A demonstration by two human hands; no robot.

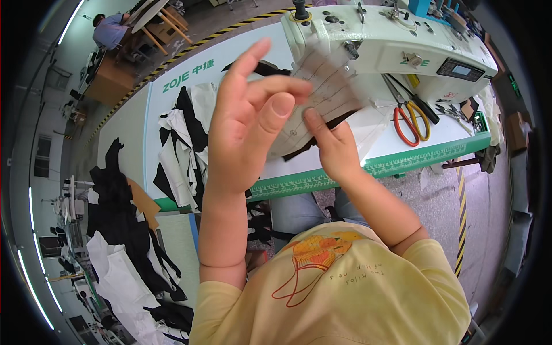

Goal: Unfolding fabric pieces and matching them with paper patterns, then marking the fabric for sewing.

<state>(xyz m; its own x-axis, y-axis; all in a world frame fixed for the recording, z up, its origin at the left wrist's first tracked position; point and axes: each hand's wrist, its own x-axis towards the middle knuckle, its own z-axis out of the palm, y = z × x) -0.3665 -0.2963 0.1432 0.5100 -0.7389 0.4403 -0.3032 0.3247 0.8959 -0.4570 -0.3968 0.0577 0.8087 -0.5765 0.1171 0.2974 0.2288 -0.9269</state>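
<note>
Translucent template (pixel 329 86) in right hand (pixel 338 150)

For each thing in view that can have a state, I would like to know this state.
Left hand: raised, partly open, seemingly empty.
Right hand: closed on the clear template.
Clear template: lifted, tilted, blurred.
Dark piece: partly hidden behind the template.
Scissors: lying unheld; whether blades are fully shut is unclear.
Machine display: lit.
Fabric pieces: loosely piled, overlapping.

Green Latin and Chinese lettering (pixel 188 76) is running across the white tabletop (pixel 253 49). More green letters are showing on the sewing machine (pixel 382 43), partly hidden by a knob (pixel 413 59). Ruler graduations (pixel 405 164) are lining the green table edge; dark lettering (pixel 362 272) is marking the yellow T-shirt (pixel 391 299).
</note>
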